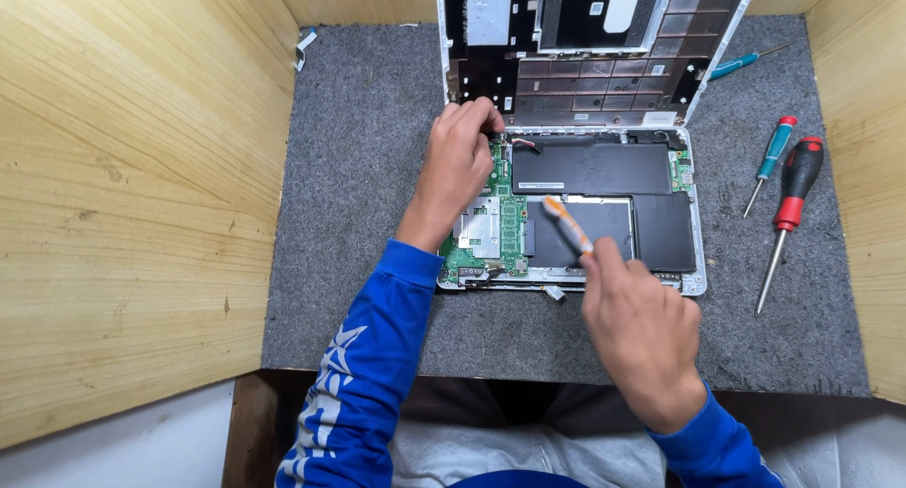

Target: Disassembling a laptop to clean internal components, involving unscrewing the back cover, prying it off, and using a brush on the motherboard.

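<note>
Fingers of left hand pinching at hinge corner of opened laptop, centre frame; right hand gripping orange-handled tool over black battery. Disassembly step judged under way; steady grip needed.

Bare grey mat lies open left of the opened laptop; to its right, three screwdrivers crowd the way, wooden walls beyond.

Bright, even overhead light, soft shadows, sharp focus, slight wide-angle bending at the edges.
</note>
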